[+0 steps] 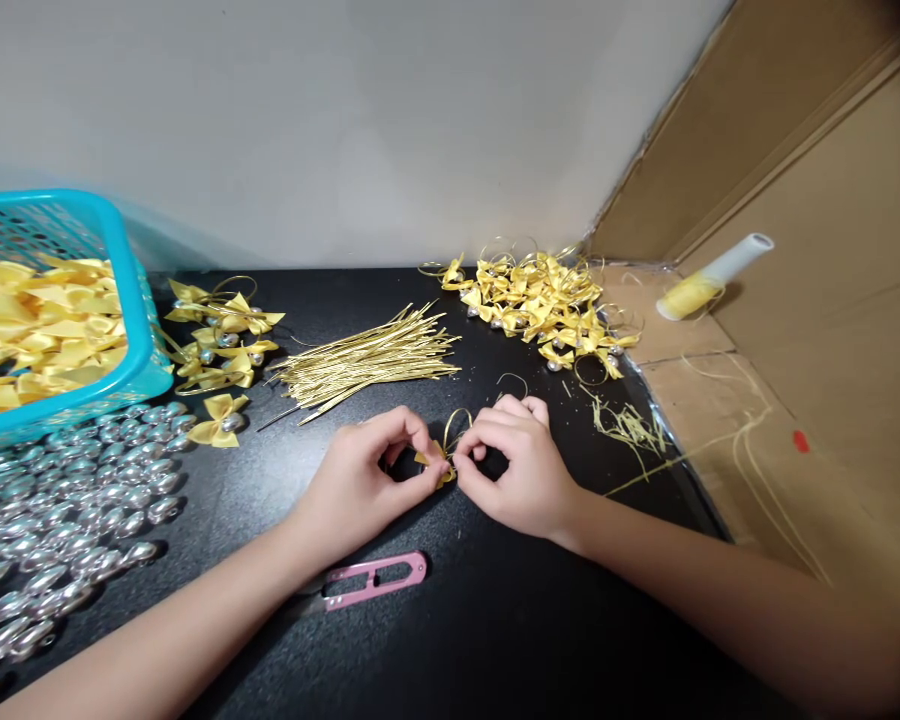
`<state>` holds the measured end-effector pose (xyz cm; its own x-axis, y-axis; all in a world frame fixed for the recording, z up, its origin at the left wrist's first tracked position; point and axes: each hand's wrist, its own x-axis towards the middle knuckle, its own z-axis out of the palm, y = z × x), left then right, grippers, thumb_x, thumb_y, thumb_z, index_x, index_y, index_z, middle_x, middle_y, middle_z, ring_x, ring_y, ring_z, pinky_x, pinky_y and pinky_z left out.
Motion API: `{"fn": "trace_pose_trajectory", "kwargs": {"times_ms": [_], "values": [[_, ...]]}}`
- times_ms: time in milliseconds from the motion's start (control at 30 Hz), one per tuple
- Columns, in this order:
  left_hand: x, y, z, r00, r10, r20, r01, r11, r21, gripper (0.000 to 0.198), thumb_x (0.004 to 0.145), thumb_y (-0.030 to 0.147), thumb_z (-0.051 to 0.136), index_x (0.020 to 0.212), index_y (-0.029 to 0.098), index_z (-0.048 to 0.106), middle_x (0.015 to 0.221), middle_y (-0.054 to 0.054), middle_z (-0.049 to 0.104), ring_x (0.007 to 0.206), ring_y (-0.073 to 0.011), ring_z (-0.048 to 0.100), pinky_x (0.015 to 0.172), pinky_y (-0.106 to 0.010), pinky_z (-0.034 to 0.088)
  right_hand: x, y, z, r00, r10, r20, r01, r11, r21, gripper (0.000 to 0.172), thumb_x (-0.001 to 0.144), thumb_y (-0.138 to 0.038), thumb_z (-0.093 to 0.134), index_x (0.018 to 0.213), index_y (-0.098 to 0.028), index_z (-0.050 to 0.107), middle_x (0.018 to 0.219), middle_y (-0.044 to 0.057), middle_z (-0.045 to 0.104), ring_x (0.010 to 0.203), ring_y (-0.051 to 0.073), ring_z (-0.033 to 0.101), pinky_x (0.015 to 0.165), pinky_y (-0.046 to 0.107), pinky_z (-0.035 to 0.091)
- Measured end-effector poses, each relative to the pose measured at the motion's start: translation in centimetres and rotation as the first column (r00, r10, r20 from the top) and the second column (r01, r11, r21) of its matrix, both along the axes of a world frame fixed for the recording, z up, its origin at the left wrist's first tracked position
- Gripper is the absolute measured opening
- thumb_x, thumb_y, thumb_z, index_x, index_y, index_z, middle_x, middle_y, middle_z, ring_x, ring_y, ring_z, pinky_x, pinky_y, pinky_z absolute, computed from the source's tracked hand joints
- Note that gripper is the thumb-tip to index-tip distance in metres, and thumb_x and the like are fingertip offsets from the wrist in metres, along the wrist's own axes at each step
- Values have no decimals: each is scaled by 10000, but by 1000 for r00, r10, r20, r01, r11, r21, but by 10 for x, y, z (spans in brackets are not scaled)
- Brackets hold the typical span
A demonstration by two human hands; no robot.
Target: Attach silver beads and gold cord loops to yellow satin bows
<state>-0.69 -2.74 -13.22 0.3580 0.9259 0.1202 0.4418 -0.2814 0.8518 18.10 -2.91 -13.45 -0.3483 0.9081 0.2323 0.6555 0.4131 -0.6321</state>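
My left hand and my right hand meet at the middle of the black table. Both pinch a small yellow ribbon bow with a gold cord loop rising from it. The fingers of both hands are closed on the bow. A bundle of gold cord pieces lies just beyond the hands. Pink thread snips rest on the table under my left wrist.
A blue basket of yellow bows stands at the left. Several silver beads spread in front of it. Bows with beads lie beside it. A pile of looped bows sits at the back right. A yellow thread spool lies on cardboard.
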Motion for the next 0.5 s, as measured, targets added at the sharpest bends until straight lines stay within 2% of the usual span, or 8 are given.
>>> {"fn": "trace_pose_trajectory", "kwargs": {"times_ms": [67,133,333,500], "values": [[0,0,-1,999,3,38,-2,1000,-27,281,796,155,654,678,201,403,689,35,685,560,-92,517,541,-222,381,0,0,-2,1000,8,-5,-8,1000,11,111,743,-187,603,633,-201,598,613,-46,573,705,134,509,787,363,251],[0,-1,-2,998,1,62,2,999,-45,322,802,162,653,657,203,368,699,26,690,592,-101,557,565,-228,401,0,0,-3,1000,12,-8,-12,1000,23,108,749,-176,600,643,-202,599,621,-44,577,709,135,510,787,359,253],[-1,0,-1,999,15,-44,-14,1000,19,80,800,189,680,736,192,634,690,33,677,576,-98,504,535,-222,364,1,1,-5,1000,8,-9,-8,998,60,100,771,-181,592,674,-200,611,646,-34,593,722,139,519,801,354,261],[1,2,1,998,30,-57,-29,999,16,44,793,186,682,812,215,708,712,36,701,567,-98,497,535,-216,378,1,-1,-4,1000,-3,-13,4,995,97,99,777,-182,596,685,-203,627,646,-33,600,722,142,523,800,355,261]]}}
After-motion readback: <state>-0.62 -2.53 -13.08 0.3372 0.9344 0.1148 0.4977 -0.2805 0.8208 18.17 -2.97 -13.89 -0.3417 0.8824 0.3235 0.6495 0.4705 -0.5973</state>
